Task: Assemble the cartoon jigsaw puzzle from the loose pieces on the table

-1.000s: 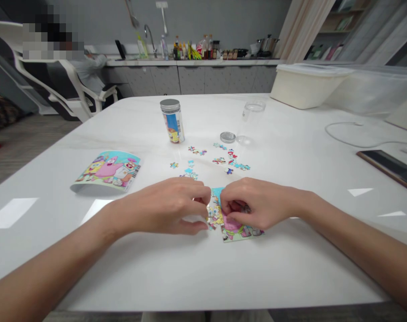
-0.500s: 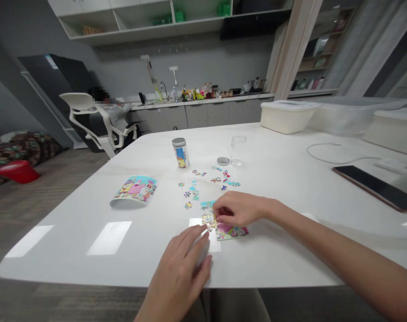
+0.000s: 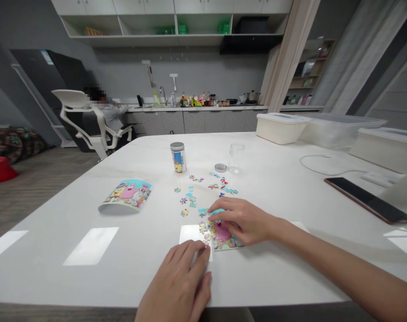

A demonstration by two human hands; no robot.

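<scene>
A partly joined jigsaw puzzle (image 3: 222, 235) with a pink cartoon figure lies flat on the white table. My right hand (image 3: 245, 220) is over its upper right part, fingers spread and fingertips down on the pieces, hiding some of them. My left hand (image 3: 181, 279) rests at the puzzle's lower left, fingers stretched out, the index fingertip touching or just beside a piece at that edge. Loose jigsaw pieces (image 3: 192, 202) are scattered beyond the hands. To the left, a curled picture sheet (image 3: 128, 193) shows similar cartoon figures.
Behind the pieces stand a silver-lidded jar (image 3: 178, 160) with a cartoon label, a loose metal lid (image 3: 220, 167) and a clear jar (image 3: 236, 160). On the right are a phone (image 3: 367, 199), a white cable (image 3: 319, 169) and storage boxes (image 3: 280, 129). A person sits in a chair (image 3: 99, 134).
My right hand's fingers have gone from a closed pinch to spread, uncovering more of the pink figure. My left hand stays by the puzzle's lower left. The camera view has tilted up slightly.
</scene>
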